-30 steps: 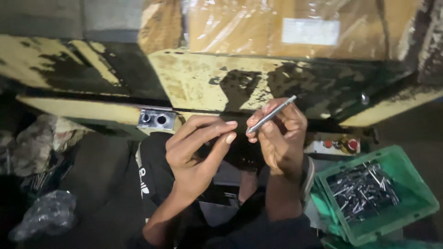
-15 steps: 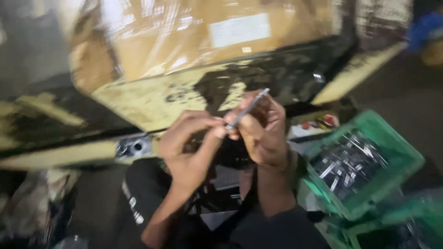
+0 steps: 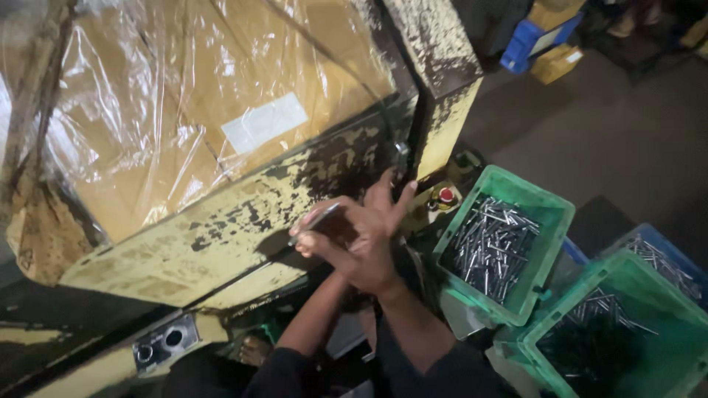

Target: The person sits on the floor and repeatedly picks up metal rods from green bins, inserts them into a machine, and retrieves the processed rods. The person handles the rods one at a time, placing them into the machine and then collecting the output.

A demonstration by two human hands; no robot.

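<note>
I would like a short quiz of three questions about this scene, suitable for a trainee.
1. True or false: the hands hold a thin metal rod between them.
2. What colour is the crate of metal rods nearest the hands? A red, B green, C white.
3. What covers the cardboard box behind the worn yellow frame?

Key: 1 true. 2 B. 3 Clear plastic film.

Both forearms rise crossed at the wrists, the right hand (image 3: 372, 247) spread with fingers (image 3: 404, 199) extended upward, the left hand (image 3: 313, 242) pressed behind it.
</note>
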